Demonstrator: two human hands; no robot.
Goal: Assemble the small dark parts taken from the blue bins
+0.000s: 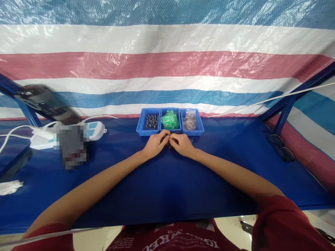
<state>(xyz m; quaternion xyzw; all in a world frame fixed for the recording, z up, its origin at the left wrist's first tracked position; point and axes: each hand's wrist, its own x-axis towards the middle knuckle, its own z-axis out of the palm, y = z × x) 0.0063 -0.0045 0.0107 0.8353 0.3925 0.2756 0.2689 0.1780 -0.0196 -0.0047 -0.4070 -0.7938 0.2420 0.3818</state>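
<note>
My left hand and my right hand meet fingertip to fingertip just in front of the middle blue bin. Both have their fingers bent and pinched together. Between and below them show a few small dark, brassy pieces, too small to name and partly covered by the fingers. The left blue bin holds several small dark metal parts standing apart. Green packets in clear plastic fill the middle bin. In the right blue bin lie clear bags with greyish contents.
At left on the blue tabletop are a white power strip with cables, a pixelated dark object, a dark bottle and a white tissue. Dark glasses lie at right by the blue frame. Striped sheeting hangs behind.
</note>
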